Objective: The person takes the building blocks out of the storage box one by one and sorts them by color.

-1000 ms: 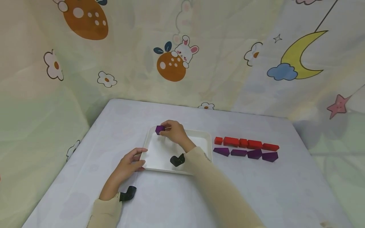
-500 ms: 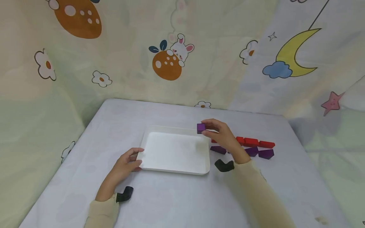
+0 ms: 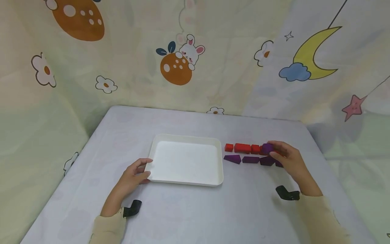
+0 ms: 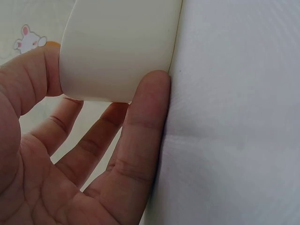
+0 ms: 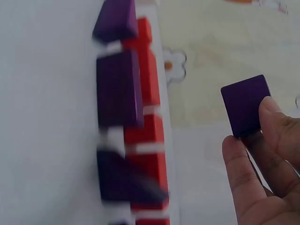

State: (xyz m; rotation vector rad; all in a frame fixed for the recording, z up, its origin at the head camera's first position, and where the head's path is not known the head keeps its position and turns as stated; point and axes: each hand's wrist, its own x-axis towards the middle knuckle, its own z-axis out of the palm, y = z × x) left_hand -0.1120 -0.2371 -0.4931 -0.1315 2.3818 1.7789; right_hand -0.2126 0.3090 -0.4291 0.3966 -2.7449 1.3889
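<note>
At the left end of a white tray [image 3: 186, 162], my left hand [image 3: 132, 176] holds the edge. The left wrist view shows the thumb [image 4: 51, 70] hooked over the rim, with fingers against the outer wall. My right hand [image 3: 292, 161] pinches a purple block [image 3: 267, 149] between thumb and fingers, in front of the right part of the red row in the head view. One flat, four-sided face of this block [image 5: 246, 103] shows in the right wrist view, apart from the rows. Part of the rows is hidden behind the hand and block.
Right of the tray, several red blocks [image 3: 242, 148] lie in a row. A second row of purple blocks [image 3: 251, 159], some with slanted ends, lies nearer the person. All stand on a white-covered table [image 3: 195, 213], with a patterned cloth [image 3: 231, 67] hanging behind.
My right hand has carried the purple block from above the tray's far left corner rightward to the rows. The left hand has stayed on the tray. The head view has shifted slightly.
</note>
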